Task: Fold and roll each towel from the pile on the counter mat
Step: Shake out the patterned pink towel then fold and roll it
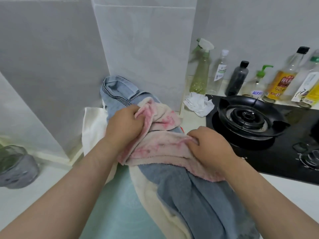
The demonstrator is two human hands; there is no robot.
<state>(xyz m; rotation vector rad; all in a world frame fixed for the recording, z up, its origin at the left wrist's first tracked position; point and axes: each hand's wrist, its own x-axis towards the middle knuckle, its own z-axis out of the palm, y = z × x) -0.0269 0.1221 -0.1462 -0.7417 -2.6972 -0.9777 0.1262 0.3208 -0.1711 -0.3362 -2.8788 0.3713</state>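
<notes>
The left grip, a bare hand, has its fingers curled tight round a bunched corner of the pink towel. The right grip, the other bare hand, pinches the same towel at its other side, with the fingers bent in and cloth tucked under them. The pink towel is crumpled and stretched between the two hands. It lies on top of the pile, touching the blue-grey towel under it. A cream towel peeks out below that one. A light blue towel with dark stripes sits at the back of the pile, close to the wall. The pile rests on a pale green mat, and the mat lies on the white surface. To the right is a black stove. A crumpled white paper lies just beside the stove's back corner. Behind it a green spray bottle and a dark bottle stand by the wall with other bottles. A grey cup stands far to the left.
</notes>
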